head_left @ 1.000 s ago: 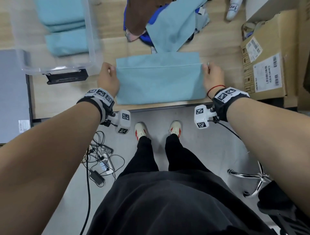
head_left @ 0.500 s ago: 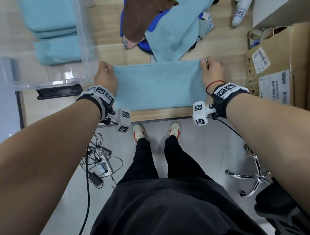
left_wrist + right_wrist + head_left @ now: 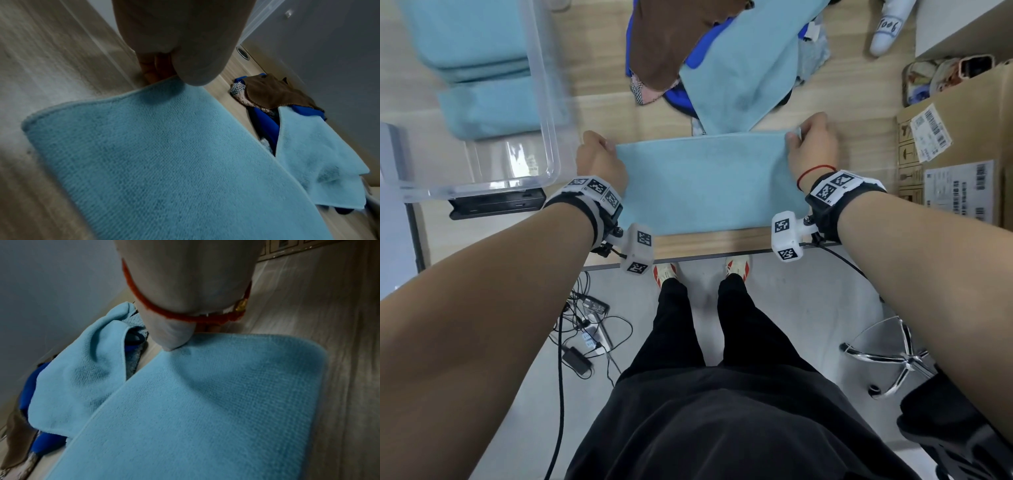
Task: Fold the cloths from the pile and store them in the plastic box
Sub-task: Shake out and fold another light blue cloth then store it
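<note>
A light blue cloth point(image 3: 709, 181) lies folded flat on the wooden table near its front edge; it fills the left wrist view point(image 3: 164, 162) and the right wrist view point(image 3: 216, 410). My left hand point(image 3: 599, 157) pinches its far left corner and my right hand point(image 3: 810, 144) pinches its far right corner. Behind it is the pile of cloths point(image 3: 722, 58): brown, dark blue and light blue ones. The clear plastic box point(image 3: 548, 113) stands at the back left and holds folded light blue cloths point(image 3: 482, 85).
A cardboard box point(image 3: 959, 154) with labels stands at the right of the table. A black device point(image 3: 496, 204) lies under the plastic box's front rim. On the floor are cables point(image 3: 585, 335) and a chair base point(image 3: 893, 356).
Both hands carried the cloth's edge away from me and onto the far edge, so the cloth now lies folded and narrower. The camera view shifted slightly.
</note>
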Demonstrator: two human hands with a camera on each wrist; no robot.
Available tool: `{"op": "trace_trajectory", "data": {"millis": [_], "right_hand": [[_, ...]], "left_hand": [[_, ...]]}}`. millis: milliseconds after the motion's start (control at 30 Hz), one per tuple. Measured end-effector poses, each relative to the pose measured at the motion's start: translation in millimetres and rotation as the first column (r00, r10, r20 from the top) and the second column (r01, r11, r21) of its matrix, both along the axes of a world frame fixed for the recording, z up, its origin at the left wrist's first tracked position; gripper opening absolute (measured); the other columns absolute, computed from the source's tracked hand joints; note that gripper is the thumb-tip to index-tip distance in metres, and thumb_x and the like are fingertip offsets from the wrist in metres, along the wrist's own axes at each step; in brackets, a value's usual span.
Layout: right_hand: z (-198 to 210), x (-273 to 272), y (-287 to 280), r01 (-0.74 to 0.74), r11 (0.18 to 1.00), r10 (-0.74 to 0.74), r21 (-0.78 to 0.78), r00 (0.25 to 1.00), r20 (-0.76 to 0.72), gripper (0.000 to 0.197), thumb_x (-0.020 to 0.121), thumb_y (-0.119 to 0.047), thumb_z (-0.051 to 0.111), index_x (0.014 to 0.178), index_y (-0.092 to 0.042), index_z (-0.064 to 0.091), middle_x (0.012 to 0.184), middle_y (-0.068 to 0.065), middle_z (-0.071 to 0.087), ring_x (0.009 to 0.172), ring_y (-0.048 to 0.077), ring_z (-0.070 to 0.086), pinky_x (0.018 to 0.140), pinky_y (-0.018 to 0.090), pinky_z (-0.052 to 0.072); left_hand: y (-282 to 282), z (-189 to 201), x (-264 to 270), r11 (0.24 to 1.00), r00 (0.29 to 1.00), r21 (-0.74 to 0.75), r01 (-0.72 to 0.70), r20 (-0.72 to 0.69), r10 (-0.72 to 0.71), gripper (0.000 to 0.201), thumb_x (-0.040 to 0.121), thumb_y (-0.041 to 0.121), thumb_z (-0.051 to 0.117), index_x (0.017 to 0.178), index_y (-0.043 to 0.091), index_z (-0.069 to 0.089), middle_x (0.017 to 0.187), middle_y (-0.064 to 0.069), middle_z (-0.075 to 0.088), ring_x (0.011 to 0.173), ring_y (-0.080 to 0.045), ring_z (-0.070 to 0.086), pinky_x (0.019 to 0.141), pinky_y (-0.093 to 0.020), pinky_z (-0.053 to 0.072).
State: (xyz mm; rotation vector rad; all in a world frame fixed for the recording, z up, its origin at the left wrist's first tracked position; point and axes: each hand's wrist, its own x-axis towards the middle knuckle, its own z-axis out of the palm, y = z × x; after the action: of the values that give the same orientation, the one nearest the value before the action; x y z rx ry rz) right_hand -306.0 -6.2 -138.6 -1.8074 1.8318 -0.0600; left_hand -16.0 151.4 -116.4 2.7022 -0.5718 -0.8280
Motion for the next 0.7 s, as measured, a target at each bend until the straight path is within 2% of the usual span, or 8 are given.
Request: {"op": "trace_trajectory", "data": {"millis": [33,133,267,433,467,533,600,700], "right_hand": [[1,0,0,0.003,1.0,-0.003,-0.003,1.0,0.007,0.024,0.092,-0.021,0.052,0.111,-0.006,0.049,0.111,0.017,0.057,0.092,0.033,0.054,0.07,0.031,0.034],[4,-1,1,0.014,1.0,-0.014,-0.003,1.0,0.011,0.024,0.093,-0.023,0.051,0.112,-0.007,0.048,0.113,0.016,0.054,0.092,0.033,0.053,0.071,0.033,0.036],[12,-9,3,0.061,0.998,-0.061,-0.002,0.998,0.021,0.031,0.094,-0.034,0.049,0.111,-0.008,0.049,0.115,0.013,0.054,0.094,0.033,0.055,0.077,0.037,0.042],[19,-23,20,0.077,0.993,-0.08,0.087,0.996,0.026,0.048,0.082,-0.051,0.065,0.11,-0.013,0.053,0.113,0.007,0.058,0.094,0.025,0.058,0.076,0.029,0.041],[19,-25,24,0.08,0.989,-0.081,0.125,0.997,0.003,0.054,0.077,-0.054,0.069,0.109,-0.013,0.054,0.111,0.007,0.06,0.095,0.025,0.059,0.077,0.03,0.044],[19,-24,31,0.052,0.981,-0.041,0.185,0.997,-0.062,0.065,0.068,-0.06,0.073,0.107,-0.011,0.057,0.107,0.008,0.063,0.096,0.026,0.061,0.079,0.034,0.05],[22,-19,37,-0.01,0.974,0.04,0.228,0.991,-0.128,0.063,0.069,-0.06,0.074,0.102,-0.007,0.063,0.1,0.009,0.065,0.093,0.027,0.062,0.075,0.033,0.051],[31,-16,44,-0.043,0.966,0.074,0.254,0.991,-0.115,0.039,0.078,-0.047,0.073,0.076,-0.009,0.063,0.076,0.004,0.061,0.079,0.025,0.058,0.058,0.025,0.041]], "left_hand": [[0,-1,0,1.0,1.0,-0.003,0.006,0.005,-0.006,0.009,0.098,0.009,0.034,0.101,0.016,0.039,0.087,0.002,0.044,0.085,-0.021,0.04,0.057,-0.022,0.029],[1,-4,-3,0.999,1.0,-0.028,0.022,0.023,-0.021,0.02,0.1,0.017,0.036,0.115,0.008,0.045,0.113,-0.011,0.051,0.088,-0.025,0.045,0.073,-0.03,0.035],[-5,3,-16,0.994,0.982,0.017,0.111,0.151,-0.113,0.031,0.095,0.023,0.048,0.124,0.014,0.044,0.128,-0.012,0.043,0.117,-0.03,0.042,0.093,-0.039,0.037],[-17,21,-52,0.933,0.872,0.065,0.355,0.336,-0.356,0.045,0.08,0.028,0.065,0.119,0.021,0.043,0.122,-0.008,0.043,0.113,-0.03,0.042,0.088,-0.042,0.037],[-20,23,-59,0.909,0.857,0.039,0.415,0.32,-0.405,0.042,0.08,0.029,0.066,0.116,0.02,0.045,0.119,-0.007,0.045,0.11,-0.029,0.044,0.086,-0.041,0.038],[-24,24,-75,0.83,0.831,-0.08,0.553,0.134,-0.541,0.029,0.085,0.029,0.063,0.108,0.017,0.05,0.112,-0.007,0.051,0.104,-0.027,0.049,0.083,-0.039,0.04],[-23,23,-93,0.704,0.702,-0.173,0.689,-0.085,-0.708,0.021,0.087,0.03,0.063,0.102,0.017,0.056,0.102,-0.004,0.055,0.095,-0.024,0.055,0.079,-0.032,0.041],[-9,14,-118,0.525,0.5,-0.165,0.835,-0.172,-0.849,0.021,0.085,0.029,0.066,0.103,0.02,0.058,0.097,0.003,0.047,0.094,-0.023,0.054,0.08,-0.032,0.042]]}}
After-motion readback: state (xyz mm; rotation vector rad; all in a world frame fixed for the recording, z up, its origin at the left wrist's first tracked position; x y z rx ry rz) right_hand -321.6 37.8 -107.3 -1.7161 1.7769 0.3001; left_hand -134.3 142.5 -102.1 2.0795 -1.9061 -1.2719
